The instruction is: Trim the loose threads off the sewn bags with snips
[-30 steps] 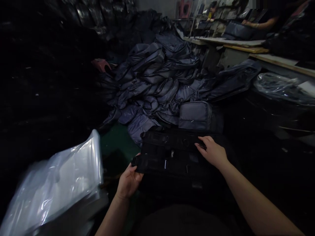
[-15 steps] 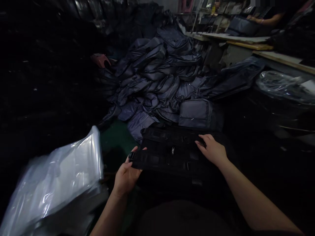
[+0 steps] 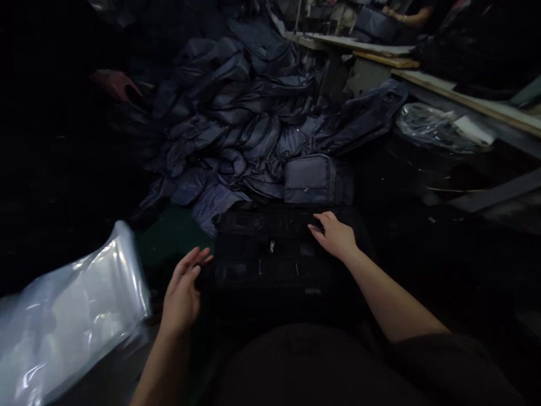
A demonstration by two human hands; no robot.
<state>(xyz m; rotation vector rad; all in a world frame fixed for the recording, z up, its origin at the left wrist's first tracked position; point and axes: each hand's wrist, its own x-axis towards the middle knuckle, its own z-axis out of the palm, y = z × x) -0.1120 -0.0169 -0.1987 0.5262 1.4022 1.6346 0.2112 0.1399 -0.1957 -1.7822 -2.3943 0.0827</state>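
Note:
A black backpack (image 3: 240, 248) lies in front of me with its strapped side up, and a small metal zipper pull (image 3: 272, 246) shows in its middle. Just off the bag's left end, my left hand (image 3: 183, 287) is open, fingers bent slightly and holding nothing. My right hand (image 3: 336, 235) is on the bag's upper right part, thumb and fingers curled on the dark strap area. Exactly what lies between those fingertips is hard to see in the gloom.
A pile of dark blue bags (image 3: 253, 107) fills the floor ahead, with one boxy bag (image 3: 310, 179) nearest. Clear plastic bags (image 3: 80, 304) are stacked at left. A worktable (image 3: 469, 96) runs along the right, a plastic bundle (image 3: 439, 127) below it. Another person's arm (image 3: 416, 20) is behind.
My left hand has let go of the strap end at the backpack's left and drawn away from it. My right hand stays on the bag. The view has shifted to the right.

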